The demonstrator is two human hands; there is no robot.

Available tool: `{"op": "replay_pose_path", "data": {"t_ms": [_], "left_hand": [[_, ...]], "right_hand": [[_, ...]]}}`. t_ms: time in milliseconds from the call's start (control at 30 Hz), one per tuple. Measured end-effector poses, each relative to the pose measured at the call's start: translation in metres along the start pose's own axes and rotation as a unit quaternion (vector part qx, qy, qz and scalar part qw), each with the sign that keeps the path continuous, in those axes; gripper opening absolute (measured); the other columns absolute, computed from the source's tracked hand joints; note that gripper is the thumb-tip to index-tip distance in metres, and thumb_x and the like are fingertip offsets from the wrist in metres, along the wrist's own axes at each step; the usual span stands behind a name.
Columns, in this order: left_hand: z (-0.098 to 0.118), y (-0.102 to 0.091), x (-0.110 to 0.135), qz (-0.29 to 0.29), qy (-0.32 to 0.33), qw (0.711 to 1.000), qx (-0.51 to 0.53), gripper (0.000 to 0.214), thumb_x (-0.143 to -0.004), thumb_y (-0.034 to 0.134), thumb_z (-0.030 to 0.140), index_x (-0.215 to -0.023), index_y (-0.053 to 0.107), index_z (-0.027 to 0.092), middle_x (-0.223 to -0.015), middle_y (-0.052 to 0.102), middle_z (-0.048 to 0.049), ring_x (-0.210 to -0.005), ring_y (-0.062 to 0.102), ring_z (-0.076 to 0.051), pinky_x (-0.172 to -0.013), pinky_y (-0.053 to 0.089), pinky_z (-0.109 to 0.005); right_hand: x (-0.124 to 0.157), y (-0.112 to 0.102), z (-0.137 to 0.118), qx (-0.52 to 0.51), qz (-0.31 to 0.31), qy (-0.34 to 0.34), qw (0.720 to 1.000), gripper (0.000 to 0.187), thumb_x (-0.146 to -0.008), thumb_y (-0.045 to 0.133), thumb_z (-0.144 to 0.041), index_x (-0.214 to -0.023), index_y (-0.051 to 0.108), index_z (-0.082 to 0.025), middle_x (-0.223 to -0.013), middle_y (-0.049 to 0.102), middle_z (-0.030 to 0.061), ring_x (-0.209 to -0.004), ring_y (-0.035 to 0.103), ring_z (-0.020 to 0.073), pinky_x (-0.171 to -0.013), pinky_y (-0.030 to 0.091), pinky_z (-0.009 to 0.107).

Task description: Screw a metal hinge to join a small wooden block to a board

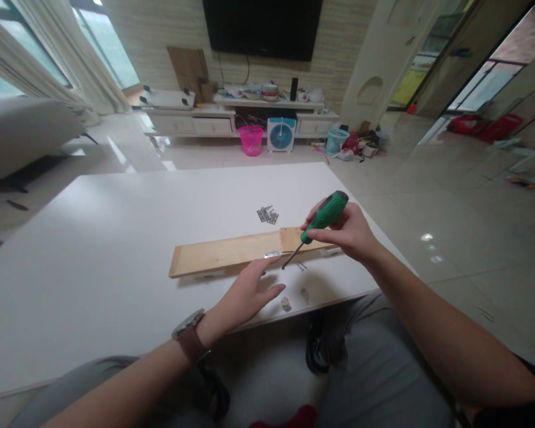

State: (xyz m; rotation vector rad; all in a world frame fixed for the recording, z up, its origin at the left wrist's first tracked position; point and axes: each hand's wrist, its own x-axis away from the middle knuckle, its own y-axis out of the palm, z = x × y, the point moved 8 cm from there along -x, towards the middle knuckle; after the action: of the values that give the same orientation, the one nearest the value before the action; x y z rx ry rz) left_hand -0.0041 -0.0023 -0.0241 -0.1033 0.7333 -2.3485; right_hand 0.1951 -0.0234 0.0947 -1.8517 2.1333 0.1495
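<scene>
A long wooden board (223, 252) lies on the white table (116, 238), with a small metal hinge (272, 254) at its near edge. My right hand (345, 230) is closed round a green-handled screwdriver (324, 215), its tip pointing down-left just off the board's near edge by the hinge. My left hand (246, 292) rests on the table just in front of the board, fingers stretched out toward the hinge, holding nothing. A watch sits on that wrist.
Spare metal hinges (267, 214) lie behind the board. A small sticker (286, 304) and loose screws (301, 267) sit near the table's front edge. Beyond are a TV stand, a pink basket (251, 140), a fan (280, 134) and a sofa at left.
</scene>
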Motion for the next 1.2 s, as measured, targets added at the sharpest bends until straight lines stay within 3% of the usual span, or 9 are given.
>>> {"op": "replay_pose_path", "data": {"t_ms": [133, 233, 367, 900, 1200], "left_hand": [[0.001, -0.005, 0.001, 0.015, -0.013, 1.0, -0.001, 0.044, -0.099, 0.067, 0.038, -0.14, 0.063, 0.023, -0.142, 0.068, -0.0105, -0.127, 0.066, -0.027, -0.112, 0.053, -0.046], [0.007, -0.007, -0.002, 0.011, -0.008, 1.0, -0.008, 0.026, -0.102, 0.061, 0.035, -0.121, 0.074, 0.022, -0.125, 0.077, -0.0088, -0.116, 0.07, -0.026, -0.107, 0.053, -0.042], [0.006, -0.008, -0.004, -0.005, -0.032, 0.999, -0.024, 0.026, -0.104, 0.056, 0.034, -0.101, 0.079, 0.021, -0.106, 0.08, -0.0071, -0.102, 0.072, -0.025, -0.094, 0.054, -0.037], [0.012, -0.009, 0.0, -0.015, -0.059, 0.998, 0.003, 0.031, -0.104, 0.054, 0.035, -0.09, 0.079, 0.022, -0.102, 0.082, -0.0034, -0.099, 0.074, -0.024, -0.092, 0.051, -0.033], [0.013, -0.005, 0.001, -0.018, -0.058, 0.998, 0.006, 0.032, -0.102, 0.055, 0.037, -0.09, 0.08, 0.022, -0.1, 0.083, -0.0042, -0.097, 0.075, -0.025, -0.092, 0.055, -0.035]], "right_hand": [[-0.003, 0.015, -0.001, -0.014, -0.009, 0.007, 1.0, 0.037, -0.062, 0.1, -0.034, -0.084, 0.076, -0.015, -0.081, 0.077, 0.0061, -0.077, 0.074, 0.0192, -0.072, 0.062, 0.03], [-0.006, 0.021, 0.0, -0.022, -0.005, 0.01, 1.0, 0.04, -0.061, 0.1, -0.037, -0.083, 0.076, -0.015, -0.08, 0.076, 0.0059, -0.076, 0.074, 0.0193, -0.071, 0.062, 0.031], [-0.01, 0.025, 0.005, -0.023, -0.01, 0.023, 0.999, 0.042, -0.061, 0.1, -0.039, -0.084, 0.075, -0.015, -0.08, 0.076, 0.0061, -0.077, 0.073, 0.0204, -0.074, 0.063, 0.034], [-0.01, 0.025, 0.009, -0.036, -0.002, 0.035, 0.999, 0.043, -0.06, 0.1, -0.039, -0.084, 0.073, -0.015, -0.08, 0.076, 0.0052, -0.075, 0.072, 0.0183, -0.071, 0.062, 0.031], [-0.011, 0.034, 0.013, -0.003, -0.013, 0.04, 0.999, 0.048, -0.065, 0.097, -0.048, -0.088, 0.07, -0.016, -0.083, 0.072, 0.0043, -0.074, 0.068, 0.0171, -0.066, 0.058, 0.03]]}}
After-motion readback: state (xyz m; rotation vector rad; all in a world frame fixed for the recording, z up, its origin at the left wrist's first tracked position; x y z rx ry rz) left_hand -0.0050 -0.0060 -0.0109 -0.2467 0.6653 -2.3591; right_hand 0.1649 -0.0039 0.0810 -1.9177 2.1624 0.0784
